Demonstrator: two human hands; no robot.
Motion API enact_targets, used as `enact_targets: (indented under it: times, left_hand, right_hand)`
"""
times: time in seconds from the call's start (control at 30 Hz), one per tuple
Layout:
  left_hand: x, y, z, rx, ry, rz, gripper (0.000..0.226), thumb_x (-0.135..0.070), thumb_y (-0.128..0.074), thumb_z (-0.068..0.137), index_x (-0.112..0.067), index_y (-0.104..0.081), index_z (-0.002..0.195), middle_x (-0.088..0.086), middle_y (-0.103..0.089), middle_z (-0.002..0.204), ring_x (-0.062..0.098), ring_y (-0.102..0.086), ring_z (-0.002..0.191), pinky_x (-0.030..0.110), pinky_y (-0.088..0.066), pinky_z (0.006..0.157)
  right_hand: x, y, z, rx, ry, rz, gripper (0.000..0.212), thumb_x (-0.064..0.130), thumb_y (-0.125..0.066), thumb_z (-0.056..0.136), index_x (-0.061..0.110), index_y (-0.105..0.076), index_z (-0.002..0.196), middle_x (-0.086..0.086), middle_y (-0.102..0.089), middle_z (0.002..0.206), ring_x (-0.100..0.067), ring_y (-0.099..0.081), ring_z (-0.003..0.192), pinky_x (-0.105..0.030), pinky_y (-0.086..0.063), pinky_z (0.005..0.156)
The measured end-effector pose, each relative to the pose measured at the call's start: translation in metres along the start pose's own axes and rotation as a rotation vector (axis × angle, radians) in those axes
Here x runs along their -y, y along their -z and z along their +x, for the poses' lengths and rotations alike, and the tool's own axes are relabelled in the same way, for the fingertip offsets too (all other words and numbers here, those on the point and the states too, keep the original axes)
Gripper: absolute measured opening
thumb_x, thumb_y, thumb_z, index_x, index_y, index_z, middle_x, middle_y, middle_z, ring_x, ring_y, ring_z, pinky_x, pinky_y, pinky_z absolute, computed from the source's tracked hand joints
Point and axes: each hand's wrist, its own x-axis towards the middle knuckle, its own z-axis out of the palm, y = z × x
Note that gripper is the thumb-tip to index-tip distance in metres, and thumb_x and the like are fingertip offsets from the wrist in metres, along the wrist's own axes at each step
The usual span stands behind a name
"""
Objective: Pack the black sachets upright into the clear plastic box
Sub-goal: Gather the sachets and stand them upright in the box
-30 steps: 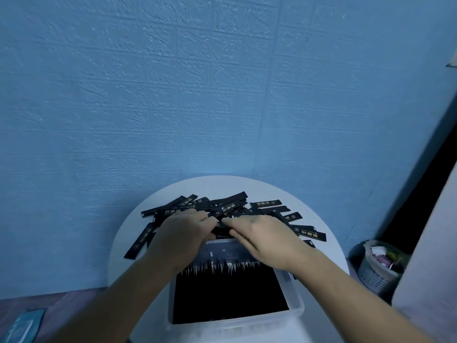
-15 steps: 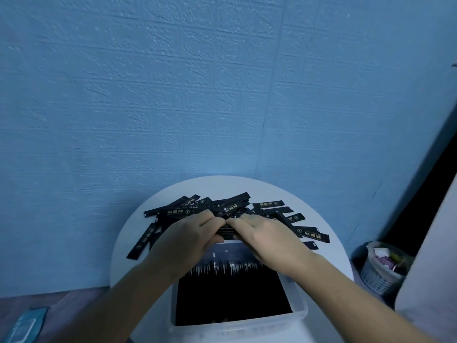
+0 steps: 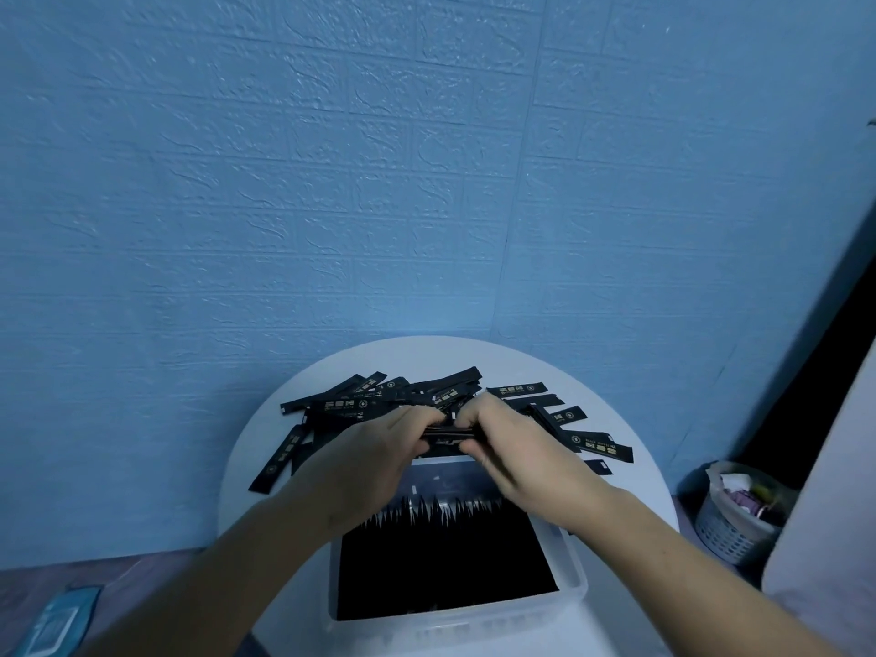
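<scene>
The left grip (image 3: 374, 450) and right grip (image 3: 519, 448) clamp a bundle of slim black sachets (image 3: 445, 433). Next, it probably needs standing upright in the clear plastic box (image 3: 450, 630).

A round white table (image 3: 545, 367) stands against the wall. Across its far half lies a scattered pile of black sachets (image 3: 360, 403), flat and overlapping at many angles, their pale printed marks facing up. One sachet (image 3: 279, 459) lies slanted at the left edge of the pile, near the table's rim. On the right, another sachet (image 3: 599, 449) lies apart from the heap, with a shorter dark piece (image 3: 598, 466) just beside it. On the near half sits a clear plastic box (image 3: 576, 580), its far wall close to the pile, its near end at the table's front edge.
</scene>
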Motion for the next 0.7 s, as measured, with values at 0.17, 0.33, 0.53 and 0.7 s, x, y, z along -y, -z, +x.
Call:
enact_targets:
  times: [0.17, 0.33, 0.53, 0.7]
  left_hand:
    - [0.009, 0.000, 0.000, 0.043, -0.062, -0.065, 0.034, -0.014, -0.060, 0.098, -0.017, -0.065, 0.132, -0.004, -0.071, 0.112, 0.012, -0.067, 0.100, 0.027, -0.052, 0.088]
    - [0.006, 0.004, -0.001, -0.045, 0.025, -0.276, 0.033, -0.010, -0.074, 0.089, -0.020, -0.076, 0.120, -0.017, -0.075, 0.104, -0.002, -0.069, 0.097, 0.019, -0.052, 0.086]
    - [0.009, 0.003, -0.003, -0.019, -0.043, -0.113, 0.024, -0.015, -0.071, 0.089, -0.025, -0.070, 0.110, -0.015, -0.071, 0.099, 0.002, -0.066, 0.091, 0.030, -0.055, 0.081]
    - [0.013, 0.000, -0.006, -0.018, -0.140, 0.012, 0.017, -0.022, -0.060, 0.093, -0.022, -0.062, 0.110, -0.005, -0.069, 0.100, 0.018, -0.067, 0.088, 0.037, -0.057, 0.073]
  right_hand:
    - [-0.006, -0.001, -0.003, -0.080, 0.125, 0.050, 0.015, 0.017, -0.066, 0.101, 0.016, -0.069, 0.115, 0.006, -0.070, 0.106, -0.006, -0.065, 0.097, -0.018, -0.049, 0.086]
    - [-0.010, 0.001, -0.009, -0.156, 0.074, 0.208, 0.023, 0.014, -0.074, 0.096, 0.015, -0.077, 0.119, 0.007, -0.077, 0.110, -0.001, -0.070, 0.103, -0.023, -0.057, 0.086]
    - [-0.010, -0.001, -0.008, -0.081, 0.102, 0.050, 0.015, 0.019, -0.069, 0.097, 0.019, -0.071, 0.112, 0.008, -0.073, 0.106, -0.008, -0.069, 0.097, -0.033, -0.057, 0.084]
    - [-0.010, -0.007, -0.007, -0.071, 0.169, -0.043, 0.013, 0.017, -0.063, 0.098, 0.017, -0.067, 0.112, 0.004, -0.070, 0.102, -0.014, -0.067, 0.095, -0.034, -0.056, 0.083]
